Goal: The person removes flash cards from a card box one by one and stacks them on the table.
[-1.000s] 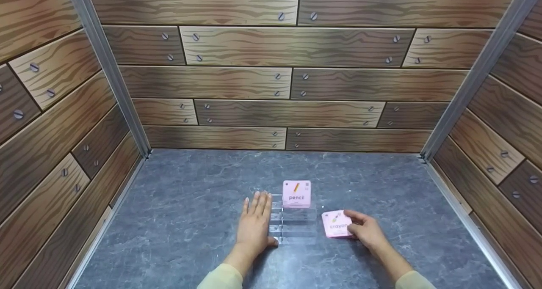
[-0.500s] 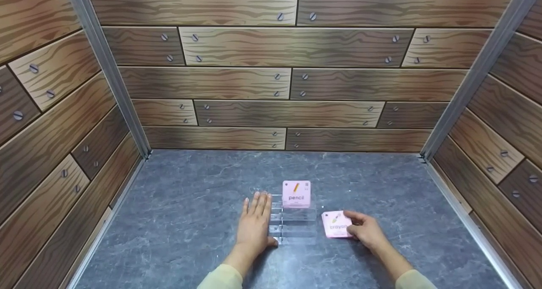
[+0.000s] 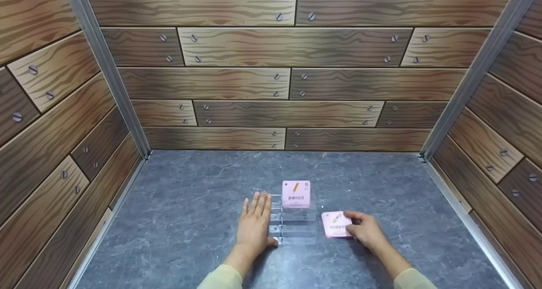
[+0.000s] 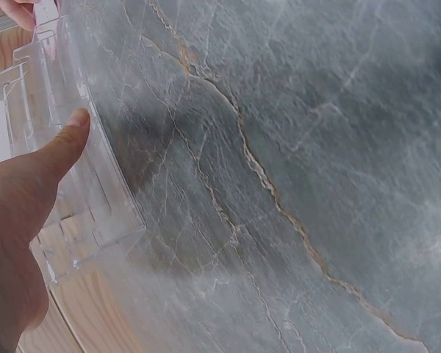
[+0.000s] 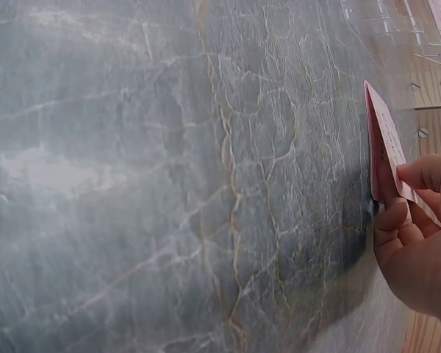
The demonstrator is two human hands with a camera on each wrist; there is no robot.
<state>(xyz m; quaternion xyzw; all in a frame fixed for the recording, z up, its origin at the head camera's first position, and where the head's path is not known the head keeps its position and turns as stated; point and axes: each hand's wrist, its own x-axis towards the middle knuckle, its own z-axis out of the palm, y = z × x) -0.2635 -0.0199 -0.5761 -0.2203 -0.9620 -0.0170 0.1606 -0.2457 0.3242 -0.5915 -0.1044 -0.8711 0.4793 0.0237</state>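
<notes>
A clear plastic tiered stand (image 3: 298, 232) sits on the table, and a pink card reading "pencil" (image 3: 296, 194) stands in its back tier. My left hand (image 3: 254, 225) lies along the stand's left part with straight fingers. In the left wrist view its thumb (image 4: 70, 140) reaches over the stand's front steps. To the right of the stand, my right hand (image 3: 367, 233) pinches pink cards, the front one reading "crayon" (image 3: 333, 224), by their right side. The right wrist view shows these cards (image 5: 386, 143) edge-on, slightly spread apart, with thumb and fingers at the near end.
The grey marbled tabletop (image 3: 190, 187) is bounded by a wood-plank-patterned back wall (image 3: 237, 81) and similar side walls. Metal strips (image 3: 101, 69) run up the corners and along the table's sides.
My right thumb has slid slightly left over the front card, covering the end of the word "crayon". The left hand, stand and pencil card have stayed in place.
</notes>
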